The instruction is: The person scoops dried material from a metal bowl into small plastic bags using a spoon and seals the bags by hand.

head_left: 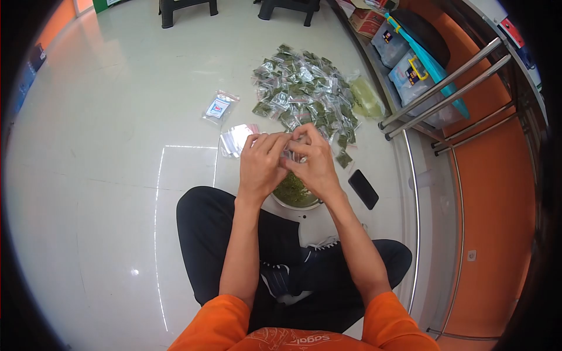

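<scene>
My left hand (261, 164) and my right hand (316, 167) meet above a metal bowl (285, 204), fingers closed on a small clear plastic bag (288, 154) that they mostly cover. Under my hands, the bowl holds chopped green leafy bits (294, 192). A stack of flat clear zip bags (235, 140) lies beside my left hand. Beyond my hands spreads a big heap of small zip bags (304, 88) with green contents.
A bag with a blue-and-white label (219, 107) and a larger greenish bag (367, 98) flank the heap. On the right lie a black phone (363, 189) and, farther out, metal rails (445, 82) with plastic boxes (410, 76) behind. Dark stools (187, 7) stand at the back.
</scene>
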